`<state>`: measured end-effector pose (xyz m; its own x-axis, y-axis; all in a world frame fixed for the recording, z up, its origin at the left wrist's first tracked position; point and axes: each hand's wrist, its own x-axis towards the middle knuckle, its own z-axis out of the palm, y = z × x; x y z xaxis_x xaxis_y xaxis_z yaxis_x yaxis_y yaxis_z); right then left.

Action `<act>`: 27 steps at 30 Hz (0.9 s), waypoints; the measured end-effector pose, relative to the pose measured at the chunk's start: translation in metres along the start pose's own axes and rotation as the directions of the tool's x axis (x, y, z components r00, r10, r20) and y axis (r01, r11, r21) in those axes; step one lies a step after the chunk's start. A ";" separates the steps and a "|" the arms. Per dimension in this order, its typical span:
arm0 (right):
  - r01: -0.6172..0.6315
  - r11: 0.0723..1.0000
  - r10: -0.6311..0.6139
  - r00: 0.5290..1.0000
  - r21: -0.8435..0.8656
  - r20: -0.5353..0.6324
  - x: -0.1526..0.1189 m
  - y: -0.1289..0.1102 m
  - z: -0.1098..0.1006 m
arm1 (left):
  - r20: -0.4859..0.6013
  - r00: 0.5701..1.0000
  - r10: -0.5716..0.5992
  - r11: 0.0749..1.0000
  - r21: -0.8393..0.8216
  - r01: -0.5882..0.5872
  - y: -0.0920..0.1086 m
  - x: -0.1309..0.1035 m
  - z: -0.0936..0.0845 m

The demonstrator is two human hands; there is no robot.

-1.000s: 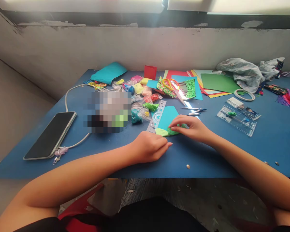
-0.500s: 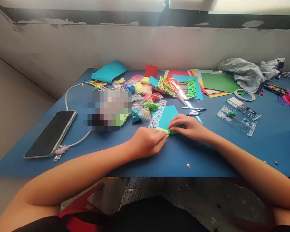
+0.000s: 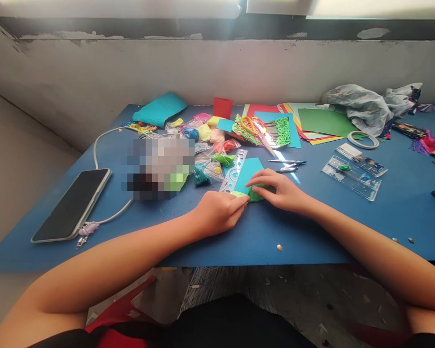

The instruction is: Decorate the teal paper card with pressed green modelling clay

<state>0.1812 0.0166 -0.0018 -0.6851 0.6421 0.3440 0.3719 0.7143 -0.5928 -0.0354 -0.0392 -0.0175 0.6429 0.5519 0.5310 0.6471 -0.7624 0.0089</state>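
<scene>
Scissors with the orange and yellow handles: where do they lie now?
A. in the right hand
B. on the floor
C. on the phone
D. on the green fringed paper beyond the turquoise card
D: the scissors rest on the green fringed paper, far from both hands, which meet at the green clay.
</scene>
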 end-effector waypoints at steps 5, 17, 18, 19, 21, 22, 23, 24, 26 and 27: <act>0.239 0.955 -0.246 0.969 -0.174 -0.021 -0.003 0.002 -0.007 | 0.027 1.000 -0.007 1.000 0.021 0.007 0.001 0.000 -0.001; 0.322 0.860 -0.305 0.946 -0.396 0.108 -0.005 0.002 -0.006 | 0.010 1.000 0.011 0.998 0.055 -0.012 0.002 0.001 -0.002; 0.324 0.857 -0.310 0.945 -0.401 0.102 -0.005 0.001 -0.006 | 0.008 1.000 0.013 0.998 0.056 -0.014 0.002 0.001 -0.002; 0.327 0.854 -0.315 0.944 -0.405 0.100 -0.006 0.000 -0.006 | 0.007 1.000 0.016 0.998 0.056 -0.016 0.002 0.000 -0.002; 0.332 0.850 -0.313 0.943 -0.410 0.114 -0.006 -0.001 -0.005 | 0.015 1.000 0.017 0.998 0.055 -0.018 0.002 0.000 -0.002; 0.331 0.851 -0.305 0.944 -0.408 0.128 -0.006 -0.001 -0.005 | 0.024 1.000 0.015 0.998 0.053 -0.016 0.002 0.000 -0.002; 0.326 0.856 -0.293 0.945 -0.401 0.142 -0.007 -0.001 -0.004 | 0.031 0.999 0.008 0.999 0.050 -0.010 0.002 -0.001 -0.001; 0.318 0.864 -0.279 0.948 -0.390 0.153 -0.007 -0.001 -0.004 | 0.036 0.999 -0.005 0.999 0.043 0.003 0.002 -0.001 -0.001; 0.301 0.884 -0.261 0.953 -0.357 0.157 -0.007 -0.002 -0.003 | 0.040 0.998 -0.043 0.999 0.026 0.042 0.001 -0.002 -0.001; 0.291 0.897 -0.255 0.955 -0.333 0.149 -0.007 -0.002 -0.002 | 0.043 0.997 -0.065 0.998 0.017 0.065 0.001 -0.002 0.000</act>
<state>0.1865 0.0115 -0.0018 -0.8427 0.3897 0.3714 0.3425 0.9204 -0.1887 -0.0365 -0.0415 -0.0185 0.6162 0.6146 0.4926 0.6942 -0.7192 0.0289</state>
